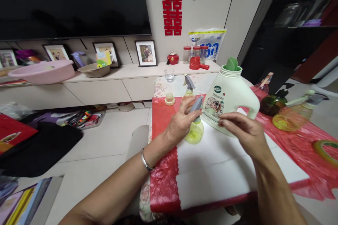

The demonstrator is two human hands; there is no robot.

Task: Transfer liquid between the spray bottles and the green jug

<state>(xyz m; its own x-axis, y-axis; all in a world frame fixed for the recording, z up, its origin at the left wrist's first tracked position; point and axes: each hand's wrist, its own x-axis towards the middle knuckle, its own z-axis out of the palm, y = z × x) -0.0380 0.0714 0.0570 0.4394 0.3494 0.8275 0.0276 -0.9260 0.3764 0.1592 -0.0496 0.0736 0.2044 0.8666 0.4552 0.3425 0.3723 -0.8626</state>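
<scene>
My left hand [182, 121], with a silver bangle on the wrist, is closed around the grey trigger head of a small clear spray bottle [194, 134] with yellow liquid low in it. The bottle stands upright at the edge of a white sheet [216, 172]. To its right, my right hand [245, 132] has thumb and fingertips pinched together; whatever they may hold is too small to make out. Just behind that hand stands a large pale green detergent jug [228, 95], its mouth uncapped, with a green cup [231, 64] resting in it. A second spray bottle [188, 86] is partly hidden behind my left hand.
Red plastic film [162, 182] covers the table under the sheet. A pale cap [170, 99] and a drinking glass [169, 75] are toward the back. More spray bottles, including a yellow one [293, 116], and a tape roll [327, 151] lie right. A cabinet [100, 89] runs behind.
</scene>
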